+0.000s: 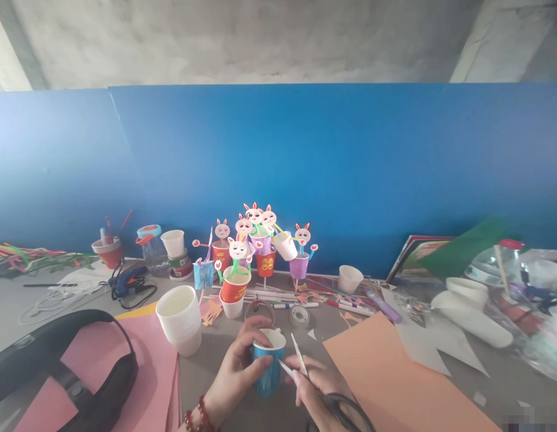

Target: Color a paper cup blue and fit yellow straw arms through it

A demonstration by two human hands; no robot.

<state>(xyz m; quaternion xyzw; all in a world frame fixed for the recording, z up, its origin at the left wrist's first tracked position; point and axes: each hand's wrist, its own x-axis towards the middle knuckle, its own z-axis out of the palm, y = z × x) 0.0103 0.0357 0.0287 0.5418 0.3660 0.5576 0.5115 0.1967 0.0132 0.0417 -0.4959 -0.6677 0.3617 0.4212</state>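
In the head view a blue-coloured paper cup (268, 384) with a white rim stands upright at the near middle of the table. My left hand (243, 355) is wrapped round its left side, thumb across the front and fingers at the rim. To its right, my right hand (315, 387) holds scissors (298, 354) with black handles. Their blades are spread, and one tip lies close to the cup's right side; whether it touches I cannot tell. Behind the cup, several paper cups carry rabbit faces, the nearest being a red cup (235, 291).
A stack of white cups (179, 318) stands left, beside pink paper (150, 360) and a black headset-like object (120, 384). Orange paper (395, 372) lies right. A tape roll (300, 315), markers and paper scraps are behind. A glue gun (128, 282) sits far left. A blue partition (350, 168) rises behind.
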